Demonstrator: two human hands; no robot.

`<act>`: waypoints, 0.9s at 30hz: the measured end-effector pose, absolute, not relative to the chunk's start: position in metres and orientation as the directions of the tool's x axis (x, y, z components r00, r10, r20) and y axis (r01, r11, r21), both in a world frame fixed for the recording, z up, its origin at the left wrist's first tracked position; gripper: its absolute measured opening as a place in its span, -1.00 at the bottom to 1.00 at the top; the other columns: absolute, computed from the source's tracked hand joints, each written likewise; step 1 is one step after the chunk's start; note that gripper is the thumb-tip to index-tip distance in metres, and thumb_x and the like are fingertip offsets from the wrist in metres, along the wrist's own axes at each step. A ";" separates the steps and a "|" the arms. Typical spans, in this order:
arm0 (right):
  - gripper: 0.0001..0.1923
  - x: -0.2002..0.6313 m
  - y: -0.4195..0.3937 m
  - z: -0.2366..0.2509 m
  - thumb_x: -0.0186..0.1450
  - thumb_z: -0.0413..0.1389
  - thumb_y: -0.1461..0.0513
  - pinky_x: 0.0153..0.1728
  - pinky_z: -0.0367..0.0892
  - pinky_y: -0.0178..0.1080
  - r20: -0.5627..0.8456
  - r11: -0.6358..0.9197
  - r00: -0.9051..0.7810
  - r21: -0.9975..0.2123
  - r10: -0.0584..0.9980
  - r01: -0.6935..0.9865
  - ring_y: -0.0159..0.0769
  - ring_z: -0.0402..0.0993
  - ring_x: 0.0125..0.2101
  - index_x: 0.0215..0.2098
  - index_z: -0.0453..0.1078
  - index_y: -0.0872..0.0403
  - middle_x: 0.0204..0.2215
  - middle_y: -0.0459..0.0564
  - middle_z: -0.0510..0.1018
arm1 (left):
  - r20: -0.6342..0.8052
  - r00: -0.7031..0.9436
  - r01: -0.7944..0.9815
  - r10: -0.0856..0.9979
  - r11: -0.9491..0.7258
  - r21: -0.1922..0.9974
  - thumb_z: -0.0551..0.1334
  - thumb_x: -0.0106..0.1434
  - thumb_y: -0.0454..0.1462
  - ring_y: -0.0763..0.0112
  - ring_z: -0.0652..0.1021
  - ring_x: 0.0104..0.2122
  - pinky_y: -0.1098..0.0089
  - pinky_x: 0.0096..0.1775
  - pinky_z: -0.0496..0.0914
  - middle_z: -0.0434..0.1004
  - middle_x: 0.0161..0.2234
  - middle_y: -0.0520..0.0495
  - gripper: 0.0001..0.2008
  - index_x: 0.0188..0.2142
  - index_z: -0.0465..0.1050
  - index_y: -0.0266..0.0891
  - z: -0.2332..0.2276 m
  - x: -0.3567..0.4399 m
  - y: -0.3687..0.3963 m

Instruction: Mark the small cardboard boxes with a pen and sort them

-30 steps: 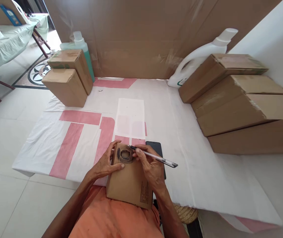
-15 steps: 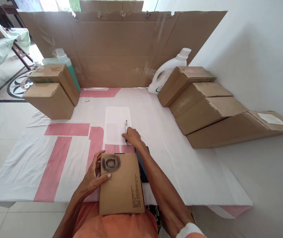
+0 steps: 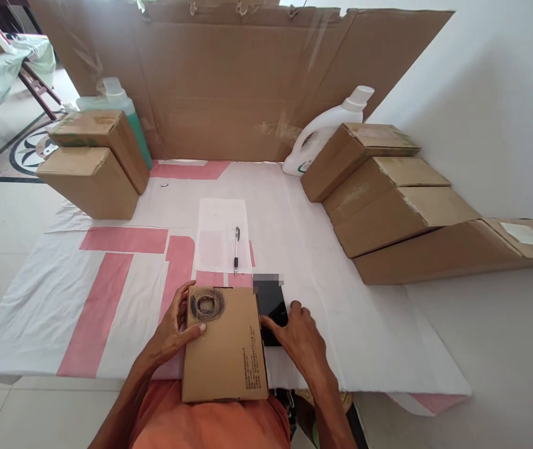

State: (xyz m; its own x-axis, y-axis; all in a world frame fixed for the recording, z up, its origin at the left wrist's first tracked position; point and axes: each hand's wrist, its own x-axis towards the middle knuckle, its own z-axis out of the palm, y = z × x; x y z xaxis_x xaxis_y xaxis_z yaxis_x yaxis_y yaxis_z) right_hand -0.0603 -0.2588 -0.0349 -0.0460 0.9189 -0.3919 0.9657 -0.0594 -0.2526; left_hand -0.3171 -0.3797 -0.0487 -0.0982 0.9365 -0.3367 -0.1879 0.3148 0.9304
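A brown cardboard box (image 3: pixel 222 362) stands at the front edge, close against the orange shirt, with a dark scribbled ring around a hole on its face. My left hand (image 3: pixel 177 330) grips its left side, thumb on the face and fingers behind. My right hand (image 3: pixel 301 337) hovers by a flat black device (image 3: pixel 272 305) to the right of the box; its thumb reaches across the device, apart from the bent fingers. I cannot tell whether it touches the device. Beyond the box, a pen (image 3: pixel 236 252) lies on a white sheet of paper (image 3: pixel 210 215).
Brown boxes (image 3: pixel 88 178) and a green-liquid bottle (image 3: pixel 138 134) stand at the left. More cartons (image 3: pixel 383 218) line the right side beside a white jug (image 3: pixel 322 128). A tall cardboard panel (image 3: pixel 210 87) closes off the back. White-and-pink cloth (image 3: pixel 341 299) covers the table.
My right hand has let go of the pen, which now lies on the paper, and has drawn back to the black device. My left hand still holds the box. The view has tilted slightly down.
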 end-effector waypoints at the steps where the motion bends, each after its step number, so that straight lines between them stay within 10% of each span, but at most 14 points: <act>1: -0.51 -0.057 -0.267 -0.040 0.30 0.25 -0.01 -0.19 0.41 0.01 -0.392 -0.084 -0.037 -0.285 0.919 0.955 0.34 0.49 0.07 -0.01 0.31 0.15 -0.02 0.43 0.52 | -0.337 -0.088 -0.183 0.938 0.317 0.931 0.47 0.23 -0.06 -0.06 0.40 0.33 0.02 0.29 0.33 0.27 0.35 -0.25 -0.06 0.43 -0.01 0.00 -0.048 -0.317 -0.377; 14: -0.44 -0.047 -0.264 -0.041 0.21 0.26 -0.09 -0.04 0.54 0.01 -0.429 -0.364 -0.192 -0.883 0.883 0.297 0.02 0.67 -0.07 0.00 0.51 0.13 -0.04 0.20 0.71 | -0.337 -0.195 -0.180 0.921 0.304 0.935 0.48 0.21 -0.03 -0.06 0.34 0.38 0.01 0.33 0.30 0.24 0.39 -0.30 -0.01 0.45 -0.04 -0.04 -0.053 -0.312 -0.390; 19: -0.44 -0.045 -0.287 0.009 0.23 0.39 -0.01 -0.14 0.60 0.02 -0.450 -0.535 -0.360 -0.824 0.817 -0.185 -0.03 0.72 -0.23 0.09 0.49 0.07 0.07 0.25 0.66 | -0.324 -0.191 -0.174 0.927 0.292 0.940 0.49 0.18 -0.02 -0.06 0.39 0.34 0.05 0.30 0.35 0.29 0.37 -0.29 -0.02 0.44 0.03 -0.06 -0.050 -0.309 -0.381; 27: -0.35 -0.097 -0.325 0.012 0.38 0.12 -0.26 -0.24 0.57 -0.10 -0.372 -0.740 -0.733 -0.620 0.570 -0.261 -0.05 0.69 -0.22 -0.04 0.57 0.13 -0.19 0.23 0.70 | -0.260 -0.113 -0.135 0.959 0.245 0.960 0.46 0.23 -0.03 0.02 0.48 0.25 0.08 0.27 0.35 0.29 0.33 -0.30 -0.09 0.42 0.04 -0.05 -0.041 -0.295 -0.369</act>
State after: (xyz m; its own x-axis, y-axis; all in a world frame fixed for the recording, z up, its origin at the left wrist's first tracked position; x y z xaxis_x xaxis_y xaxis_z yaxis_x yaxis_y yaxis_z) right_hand -0.0975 -0.3251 0.0124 -0.7329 0.5696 -0.3721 -0.2605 -0.7402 -0.6199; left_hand -0.2945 -0.3689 -0.0408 -0.1127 0.9589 -0.2604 -0.1349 0.2449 0.9601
